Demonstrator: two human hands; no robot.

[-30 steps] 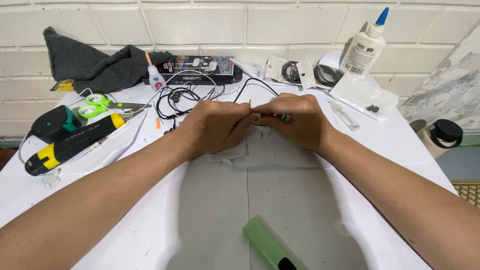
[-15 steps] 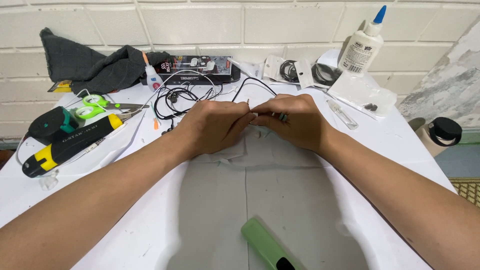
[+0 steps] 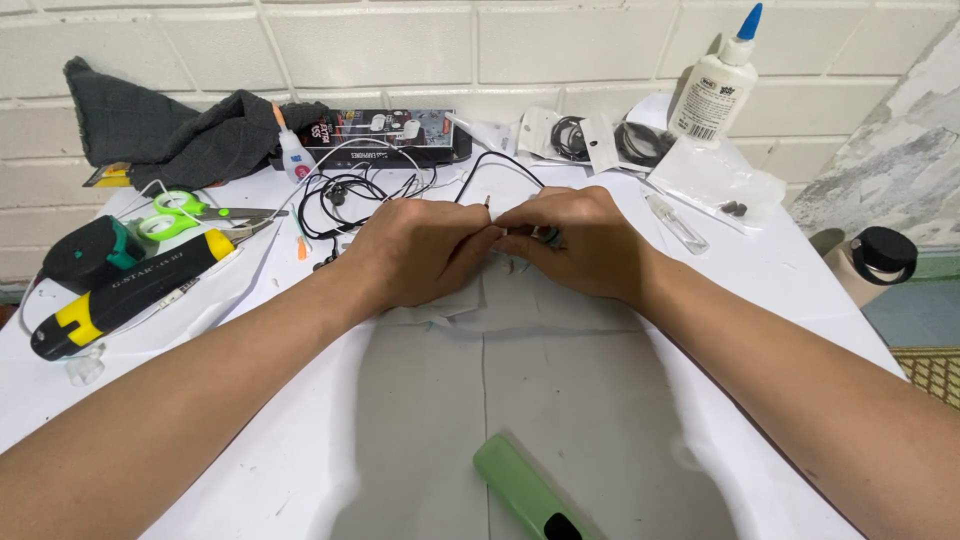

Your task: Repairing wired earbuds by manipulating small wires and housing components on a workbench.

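I log, largest first: white table [image 3: 250, 450]; dark cloth [image 3: 160, 135], upper left; yellow-black tool [image 3: 120, 295], left edge; glue bottle [image 3: 715, 90], upper right. Centre frame: left hand [image 3: 420, 250] and right hand [image 3: 575, 240], fingertips meeting, both pinched narrow on thin black cable [image 3: 500, 165], which loops up behind them.

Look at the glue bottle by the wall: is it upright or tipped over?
Upright. The glue bottle stands on its base against the brick wall, blue nozzle pointing up.
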